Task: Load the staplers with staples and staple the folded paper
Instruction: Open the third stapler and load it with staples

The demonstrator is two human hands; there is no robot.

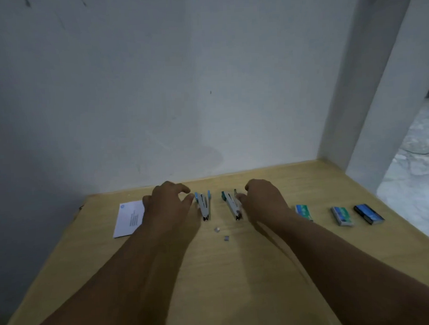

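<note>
both hands poised at two opened staplers, nothing gripped yet.
head view: the left hand (pixel 166 204) hovers with loosely curled fingers just left of the blue stapler (pixel 203 205); the right hand (pixel 263 200) does the same just right of the green stapler (pixel 231 204), fingertips near or touching it, i cannot tell. both staplers lie hinged open between the hands, probably ready for loading. folded paper (pixel 127 219) lies partly under the left hand. three staple boxes (pixel 341 215) sit right of the right hand; two staple bits (pixel 222 233) lie nearer the person. nothing blocks the reach.
</note>
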